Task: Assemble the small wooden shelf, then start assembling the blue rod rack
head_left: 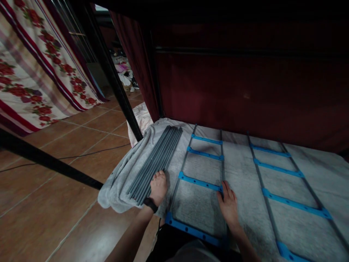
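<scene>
My left hand [158, 186], with a black band at the wrist, is closed at the right edge of a bundle of grey rods [156, 160]. Its fingers curl down onto a rod, and their tips are partly hidden. A ladder-like frame [201, 181] of two grey rods and several blue crossbars lies to the right of the bundle. On its right rail, at the end of a crossbar, rests my right hand [228, 203], fingers stretched out and thumb apart. A second similar frame [285, 201] lies farther right.
Both frames and the bundle lie on a grey blanket [242, 218] over a bed with black metal posts [117, 80]. A dark red curtain [231, 94] hangs behind. At left are a floral cloth [51, 62], a tiled floor [76, 189] and a black cable [89, 154].
</scene>
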Tool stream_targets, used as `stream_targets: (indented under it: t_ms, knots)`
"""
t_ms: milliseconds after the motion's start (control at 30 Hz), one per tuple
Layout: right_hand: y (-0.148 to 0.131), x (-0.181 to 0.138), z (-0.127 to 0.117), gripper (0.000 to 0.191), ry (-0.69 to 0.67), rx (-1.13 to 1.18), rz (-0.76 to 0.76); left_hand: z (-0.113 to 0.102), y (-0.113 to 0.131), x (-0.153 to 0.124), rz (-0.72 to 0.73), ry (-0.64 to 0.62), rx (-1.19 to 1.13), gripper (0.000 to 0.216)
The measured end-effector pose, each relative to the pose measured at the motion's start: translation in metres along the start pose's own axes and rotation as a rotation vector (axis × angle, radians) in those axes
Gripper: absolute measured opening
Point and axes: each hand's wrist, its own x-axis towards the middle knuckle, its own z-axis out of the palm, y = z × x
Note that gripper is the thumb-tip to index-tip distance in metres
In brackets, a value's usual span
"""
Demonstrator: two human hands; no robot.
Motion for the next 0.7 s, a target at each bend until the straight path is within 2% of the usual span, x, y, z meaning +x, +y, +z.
stream_targets:
  t_ms: [133, 200, 267, 333, 400, 467, 533, 600, 633, 700]
  knots:
    - [-0.004, 0.000, -0.003, 0.058, -0.006, 0.036, 0.022, -0.008, 0.002, -0.005, 0.048, -0.078, -0.262, 0.018]
    - [-0.007, 0.002, -0.007, 0.058, -0.001, 0.103, 0.054, -0.012, 0.012, -0.015, 0.140, -0.067, -0.417, 0.021]
    - [-0.017, 0.007, -0.014, 0.060, 0.015, 0.243, 0.130, -0.015, 0.026, -0.028, 0.253, -0.119, -0.579, 0.025]
    - [-0.036, 0.017, -0.025, 0.061, 0.022, 0.471, 0.262, -0.017, 0.042, -0.042, 0.369, -0.227, -0.619, 0.028]
    - [-0.062, 0.031, -0.039, 0.059, -0.005, 0.800, 0.420, -0.019, 0.059, -0.053, 0.486, -0.331, -0.538, 0.030]
    - [-0.090, 0.047, -0.053, 0.049, -0.068, 1.235, 0.566, -0.022, 0.073, -0.059, 0.587, -0.387, -0.453, 0.031]
    - [-0.111, 0.063, -0.067, 0.031, -0.089, 1.595, 0.702, -0.024, 0.082, -0.057, 0.673, -0.417, -0.469, 0.032]
    - [-0.117, 0.081, -0.082, 0.017, 0.001, 1.795, 0.788, -0.024, 0.083, -0.043, 0.708, -0.401, -0.596, 0.033]
    - [-0.115, 0.091, -0.090, 0.017, 0.063, 1.842, 0.804, -0.021, 0.080, -0.032, 0.691, -0.353, -0.664, 0.034]
    - [-0.102, 0.113, -0.109, 0.024, 0.147, 1.879, 0.793, -0.010, 0.068, -0.004, 0.574, -0.151, -0.721, 0.036]
